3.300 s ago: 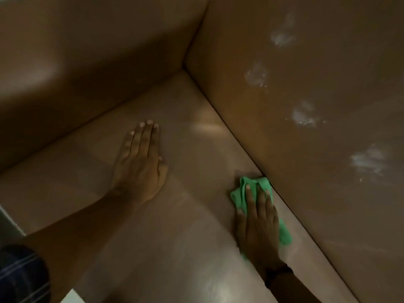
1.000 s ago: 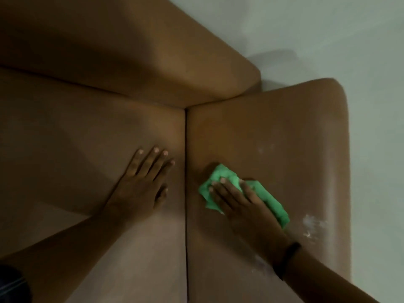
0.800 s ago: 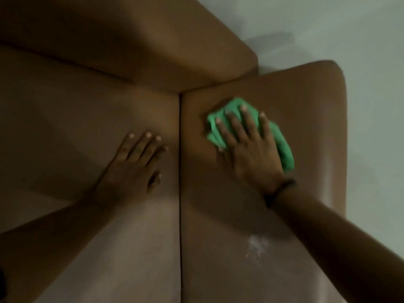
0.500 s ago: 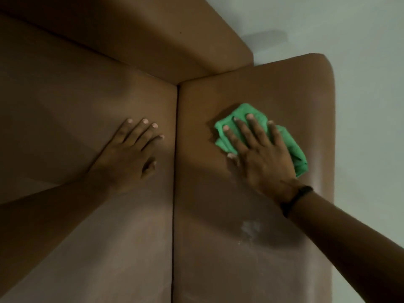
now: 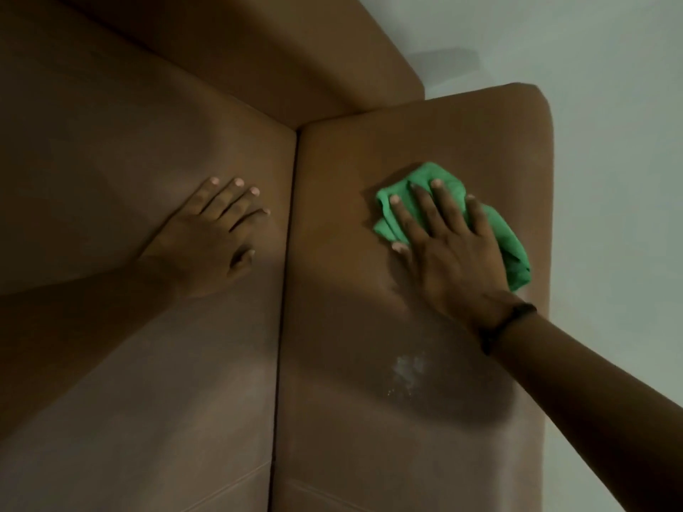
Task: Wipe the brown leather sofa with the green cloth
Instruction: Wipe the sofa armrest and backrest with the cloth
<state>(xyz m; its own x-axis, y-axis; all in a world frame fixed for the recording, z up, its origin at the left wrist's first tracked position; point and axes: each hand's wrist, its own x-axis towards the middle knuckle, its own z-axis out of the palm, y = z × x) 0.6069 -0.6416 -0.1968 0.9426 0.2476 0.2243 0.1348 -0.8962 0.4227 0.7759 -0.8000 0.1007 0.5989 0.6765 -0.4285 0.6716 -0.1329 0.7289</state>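
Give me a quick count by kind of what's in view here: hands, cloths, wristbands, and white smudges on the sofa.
Hands: 2, the left hand flat on the sofa and the right hand pressing the green cloth
Cloths: 1, the green cloth
Wristbands: 1, a dark wristband on the right wrist
White smudges: 1, a white smudge
Total: 5

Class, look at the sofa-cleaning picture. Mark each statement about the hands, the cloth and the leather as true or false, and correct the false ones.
1. The right hand presses flat on the crumpled green cloth. True.
2. The left hand holds a second cloth. False: it rests bare and open on the brown leather sofa.
3. A whitish smudge remains on the leather nearer the person than the cloth. True.
4. Both hands lie on the same side of the dark seam. False: one lies on each side.
5. The right wrist is bare. False: it wears a dark band.
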